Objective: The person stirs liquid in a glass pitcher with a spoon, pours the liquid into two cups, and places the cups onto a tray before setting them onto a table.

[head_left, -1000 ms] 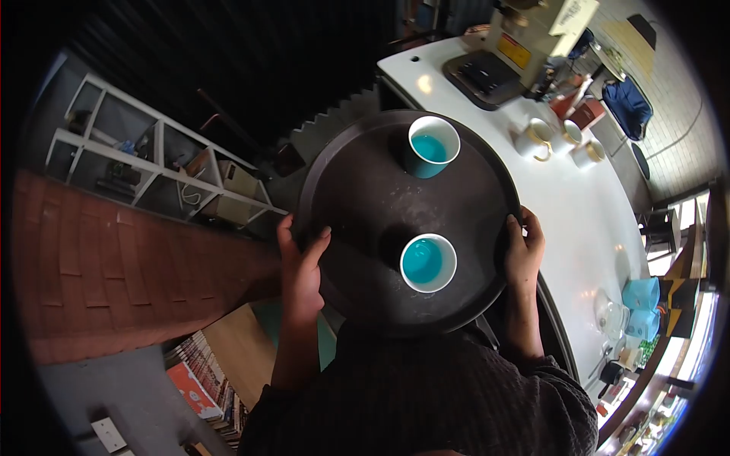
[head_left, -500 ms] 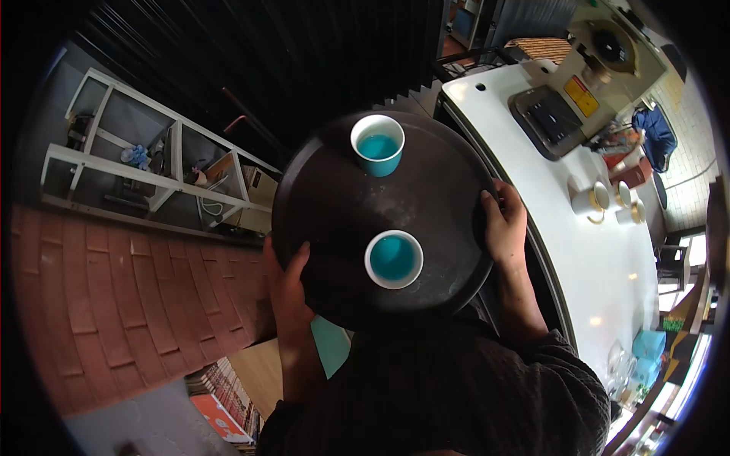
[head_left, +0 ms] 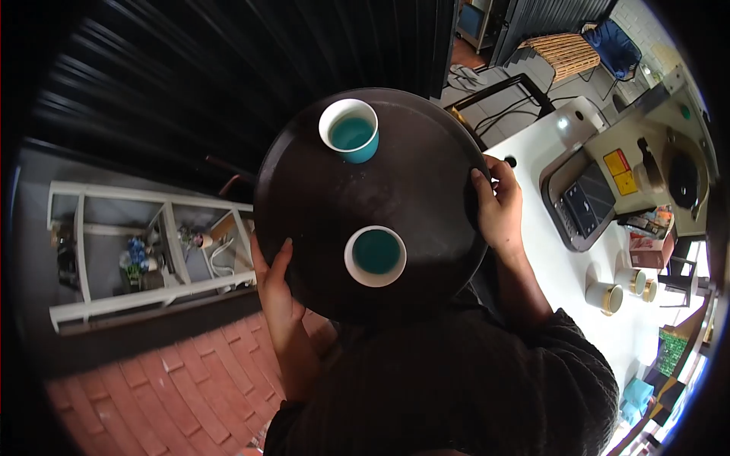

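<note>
A round dark serving tray [head_left: 426,175] is held out in front of my chest. My left hand [head_left: 275,275] grips its left rim, thumb on top and the other fingers partly hidden below. At the right rim, my right hand [head_left: 498,201] is closed the same way, its thumb over the edge. Two cups stand upright on the tray. The far cup [head_left: 363,148] is blue-green outside and white inside, with blue-green liquid in it. Nearer my body is the other cup [head_left: 348,262], seen from above, with similar liquid.
To my right runs a white counter [head_left: 563,285] bearing a machine with a label [head_left: 658,163] and several mugs [head_left: 604,296]. On the left are a white-framed shelf [head_left: 125,300] and a red brick surface [head_left: 190,380]. Black corrugated panelling [head_left: 251,61] rises ahead; a wicker seat [head_left: 563,53] is beyond.
The view has turned and moved forward past the counter and shelf. The tray appears slightly further left and higher, both hands still on its rim, the cups still upright.
</note>
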Demonstrator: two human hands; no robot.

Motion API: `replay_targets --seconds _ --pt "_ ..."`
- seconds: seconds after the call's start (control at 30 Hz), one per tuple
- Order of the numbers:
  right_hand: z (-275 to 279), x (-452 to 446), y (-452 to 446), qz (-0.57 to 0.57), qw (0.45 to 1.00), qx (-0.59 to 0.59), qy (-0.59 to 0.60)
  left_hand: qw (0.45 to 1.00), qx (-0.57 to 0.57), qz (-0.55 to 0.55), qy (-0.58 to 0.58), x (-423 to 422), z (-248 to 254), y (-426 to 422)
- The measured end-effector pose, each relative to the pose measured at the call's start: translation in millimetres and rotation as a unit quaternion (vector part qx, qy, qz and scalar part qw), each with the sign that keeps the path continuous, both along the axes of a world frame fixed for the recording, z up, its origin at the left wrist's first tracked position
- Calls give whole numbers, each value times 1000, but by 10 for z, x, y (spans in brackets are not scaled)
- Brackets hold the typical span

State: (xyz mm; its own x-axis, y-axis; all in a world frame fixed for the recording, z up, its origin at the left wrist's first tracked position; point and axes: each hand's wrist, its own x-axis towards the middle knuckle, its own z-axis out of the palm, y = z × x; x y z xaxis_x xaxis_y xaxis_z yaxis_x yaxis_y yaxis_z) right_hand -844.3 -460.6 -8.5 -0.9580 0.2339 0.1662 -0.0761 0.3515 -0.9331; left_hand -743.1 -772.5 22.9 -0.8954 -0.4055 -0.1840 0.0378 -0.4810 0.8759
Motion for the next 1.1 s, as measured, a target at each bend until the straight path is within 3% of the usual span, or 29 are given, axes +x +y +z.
replay_targets --seconds 0.23,0.6,0.67,0.93,1.1 --pt "-130 -867 -85 -122 992 -1 -2 997 1 -69 -33 -1588 -86 -184" --pt "-66 -1558 -463 -381 919 -91 36 918 -43 -394 -25 -4298 41 -165" --pt "-24 -1661 -464 -437 897 -54 21 893 -38 -447 -25 -4694 51 26" --pt "-73 -2170 -305 -555 816 -142 76 804 -63 -591 11 -5924 -33 1041" --pt "60 -2487 -63 -623 754 -184 95 753 -95 -651 24 -6435 163 1848"
